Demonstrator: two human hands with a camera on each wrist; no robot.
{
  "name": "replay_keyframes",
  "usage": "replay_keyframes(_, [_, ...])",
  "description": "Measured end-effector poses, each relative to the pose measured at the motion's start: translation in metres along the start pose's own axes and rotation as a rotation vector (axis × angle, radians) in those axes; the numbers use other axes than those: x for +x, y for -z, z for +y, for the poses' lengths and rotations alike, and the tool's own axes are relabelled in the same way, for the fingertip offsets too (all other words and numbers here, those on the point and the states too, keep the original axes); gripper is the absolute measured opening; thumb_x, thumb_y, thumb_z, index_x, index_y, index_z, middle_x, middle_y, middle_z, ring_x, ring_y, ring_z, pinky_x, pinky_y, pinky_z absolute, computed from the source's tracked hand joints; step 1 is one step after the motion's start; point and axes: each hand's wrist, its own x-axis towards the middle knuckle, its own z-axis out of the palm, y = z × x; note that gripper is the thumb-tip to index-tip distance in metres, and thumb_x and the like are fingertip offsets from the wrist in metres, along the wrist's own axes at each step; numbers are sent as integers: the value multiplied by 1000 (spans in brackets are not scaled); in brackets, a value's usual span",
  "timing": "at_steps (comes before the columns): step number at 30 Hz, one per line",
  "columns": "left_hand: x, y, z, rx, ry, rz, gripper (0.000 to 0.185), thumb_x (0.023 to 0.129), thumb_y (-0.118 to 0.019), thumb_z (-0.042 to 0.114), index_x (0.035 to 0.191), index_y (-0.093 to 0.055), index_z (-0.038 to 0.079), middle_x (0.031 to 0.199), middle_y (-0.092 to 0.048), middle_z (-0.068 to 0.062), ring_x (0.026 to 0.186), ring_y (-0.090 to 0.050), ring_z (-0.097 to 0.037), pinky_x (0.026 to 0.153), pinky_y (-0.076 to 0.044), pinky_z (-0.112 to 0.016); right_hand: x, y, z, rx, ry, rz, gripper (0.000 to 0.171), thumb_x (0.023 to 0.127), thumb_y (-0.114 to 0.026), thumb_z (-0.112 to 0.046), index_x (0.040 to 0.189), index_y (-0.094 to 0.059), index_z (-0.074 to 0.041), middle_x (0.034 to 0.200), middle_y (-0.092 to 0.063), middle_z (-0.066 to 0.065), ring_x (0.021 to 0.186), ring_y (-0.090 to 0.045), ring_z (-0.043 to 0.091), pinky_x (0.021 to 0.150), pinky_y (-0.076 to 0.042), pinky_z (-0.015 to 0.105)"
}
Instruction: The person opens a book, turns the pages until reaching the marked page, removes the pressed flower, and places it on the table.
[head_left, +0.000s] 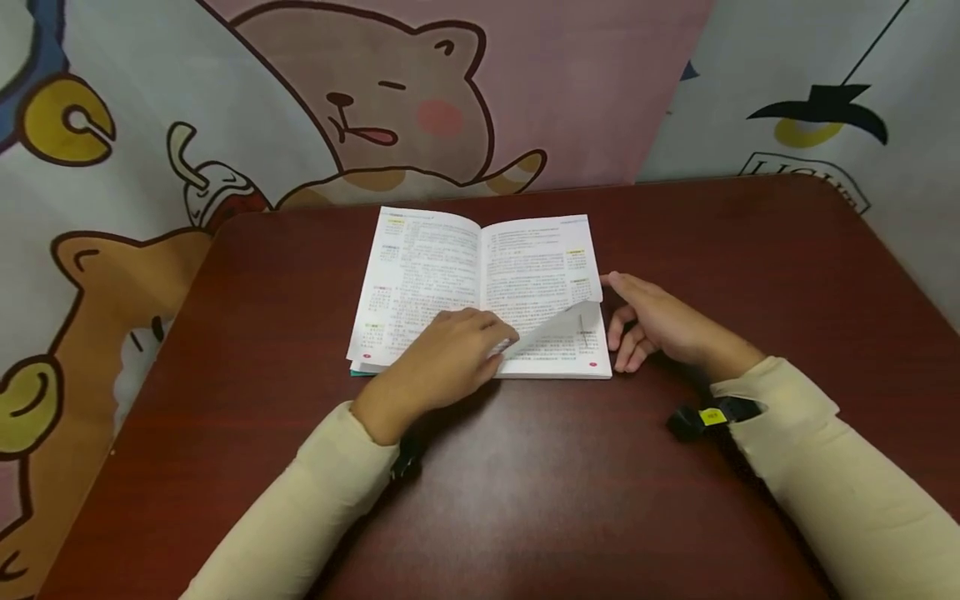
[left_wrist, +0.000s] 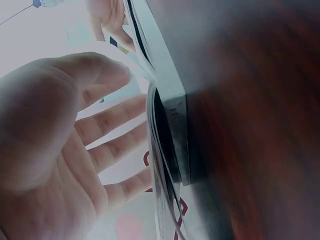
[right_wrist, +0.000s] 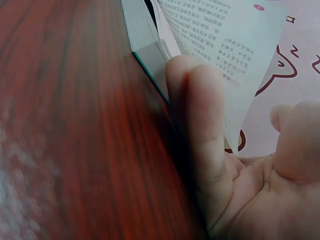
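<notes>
An open book (head_left: 427, 267) with printed text lies on the table. The lower part of one right-hand page (head_left: 536, 275) is raised, its bottom edge slanting up toward the right over the page beneath. My left hand (head_left: 450, 354) rests over the book's lower middle, its thumb near the raised page's bottom edge by the spine. In the left wrist view its fingers (left_wrist: 112, 120) spread fairly straight. Beside the right edge is my right hand (head_left: 656, 325), with a fingertip close to the raised page's side. In the right wrist view that page's corner hangs between thumb and fingers (right_wrist: 207, 115), not visibly pinched.
The dark reddish-brown table (head_left: 540, 492) extends around the book. Behind it stands a wall (head_left: 585, 100) covered with cartoon animals. A black device with a yellow label (head_left: 712, 415) is strapped at my right wrist, under the cream sleeve (head_left: 840, 475).
</notes>
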Motion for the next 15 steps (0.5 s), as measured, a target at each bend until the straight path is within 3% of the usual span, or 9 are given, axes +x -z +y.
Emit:
replay_keyframes(5, [0,-1,1,-34,-11,18,58,94,-66,17,148,-46,21,117,-70,-3,108,-66,-23,88,-52,-44,0,0,1,9,-8,2,71,103,-24,-63,158,-13,-20,74,-59,13,55,-68,32,52,-57,47])
replay_keyframes(9, [2,1,0,-39,-19,63,84,91,-69,13,160,-23,21,108,-72,-5,98,-69,-24,83,-53,-44,0,1,-2,-8,-2,15,74,102,-25,-66,158,-13,-20,74,-59,13,56,-68,32,53,-57,47])
replay_keyframes(15, [3,2,1,-30,-36,107,93,91,-68,10,162,-10,24,100,-69,-2,86,-66,-19,79,-52,-40,-1,0,-4,-23,-14,6,73,103,-22,-64,159,-12,-19,75,-59,12,57,-68,32,54,-58,47])
